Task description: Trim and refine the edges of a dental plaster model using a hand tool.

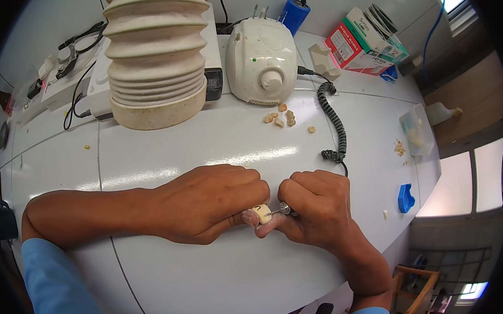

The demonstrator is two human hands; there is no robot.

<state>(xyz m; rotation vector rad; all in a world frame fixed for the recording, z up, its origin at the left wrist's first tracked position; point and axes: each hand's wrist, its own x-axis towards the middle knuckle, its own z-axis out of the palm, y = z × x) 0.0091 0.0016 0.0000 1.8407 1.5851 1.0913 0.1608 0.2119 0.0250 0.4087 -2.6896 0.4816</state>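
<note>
My left hand (218,201) is closed, pinching a small cream tooth-like piece (261,213) with a dark mark on it between thumb and fingers. Wrapped in my right hand (317,203) is a rotary handpiece (285,208), mostly hidden by the fingers. Its thin metal bit reaches left and meets the cream piece, or comes very near it. My right thumb lies just below the piece, with pale dust on the thumbs. A coiled black cord (341,127) runs from behind my right hand up to a white control box (262,61) with a round knob.
A wide ribbed hose (157,50) hangs at the upper left, its mouth near the tabletop. Several cream bits (279,121) lie before the control box. Rightward are a clear plastic tub (416,131), a blue piece (406,198) and, farther back, a red and green carton (362,46).
</note>
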